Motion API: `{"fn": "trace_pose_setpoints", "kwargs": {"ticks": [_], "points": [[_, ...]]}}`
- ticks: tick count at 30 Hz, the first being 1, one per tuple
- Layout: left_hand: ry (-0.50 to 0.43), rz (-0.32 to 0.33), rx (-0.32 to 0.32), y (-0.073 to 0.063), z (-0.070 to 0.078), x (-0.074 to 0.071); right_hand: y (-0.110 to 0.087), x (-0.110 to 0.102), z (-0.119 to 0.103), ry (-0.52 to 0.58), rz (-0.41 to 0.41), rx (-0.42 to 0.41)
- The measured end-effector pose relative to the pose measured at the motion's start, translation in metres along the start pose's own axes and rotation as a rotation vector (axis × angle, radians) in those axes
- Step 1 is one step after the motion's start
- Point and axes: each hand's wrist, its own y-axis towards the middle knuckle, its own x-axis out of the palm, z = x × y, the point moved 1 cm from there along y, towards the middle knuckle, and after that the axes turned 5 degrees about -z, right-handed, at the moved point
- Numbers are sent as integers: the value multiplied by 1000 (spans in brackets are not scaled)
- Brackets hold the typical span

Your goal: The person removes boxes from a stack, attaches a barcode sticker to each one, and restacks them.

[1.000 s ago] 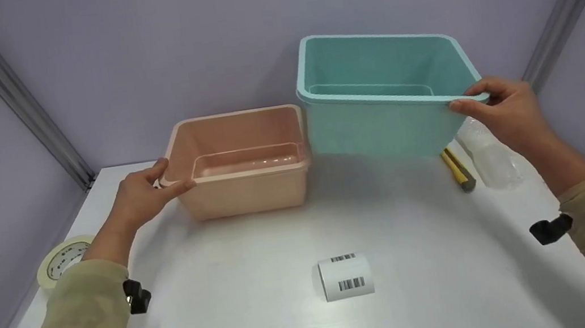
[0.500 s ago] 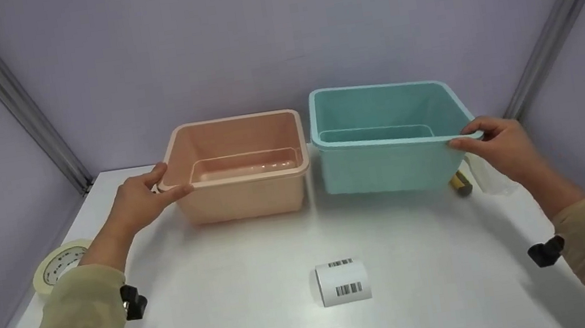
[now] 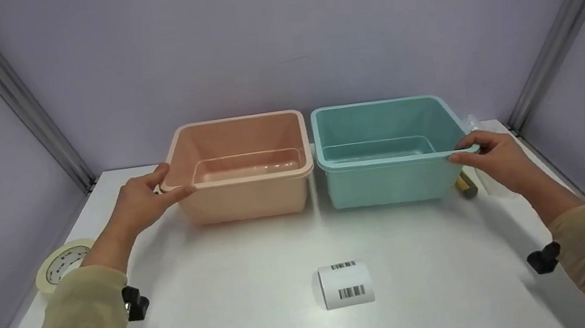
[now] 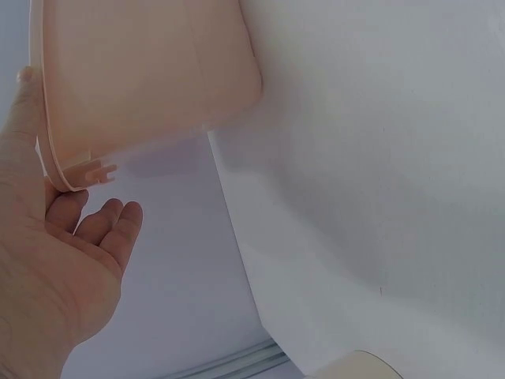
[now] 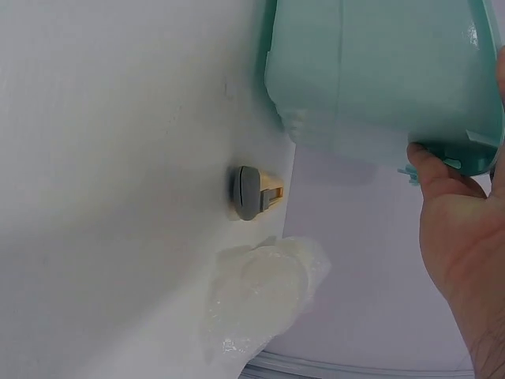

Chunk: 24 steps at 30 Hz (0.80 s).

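Note:
Side by side at the back of the white table stand a peach plastic bin [image 3: 246, 200] and a teal plastic bin [image 3: 387, 184], a narrow gap between them. My left hand [image 3: 140, 203] grips the peach bin's near left rim corner, thumb along the front and fingers curled under the edge in the left wrist view. At the teal bin's near right corner, my right hand [image 3: 495, 158] pinches the rim, with its fingers [image 5: 434, 170] under the lip in the right wrist view. Both bins show bare floors inside.
A curled white label strip [image 3: 346, 284] with barcodes lies at the table's middle front. Masking tape [image 3: 50, 273] sits by my left forearm. Right of the teal bin are a yellow and grey utility knife [image 5: 254, 193] and a clear plastic roll [image 5: 264, 288]. Walls close three sides.
My right hand has lowered the tilted teal bin from the air down beside the peach bin, where it now sits level. The left hand and peach bin have stayed nearly still.

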Motion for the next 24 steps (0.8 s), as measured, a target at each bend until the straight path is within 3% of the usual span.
{"fn": "trace_pose_setpoints", "kwargs": {"ticks": [8, 24], "points": [[-14, 4, 7, -1, 1, 2, -2, 0, 3, -19, -84, 21], [-28, -5, 14, 4, 5, 7, -1, -1, 0, -43, -112, 77]]}}
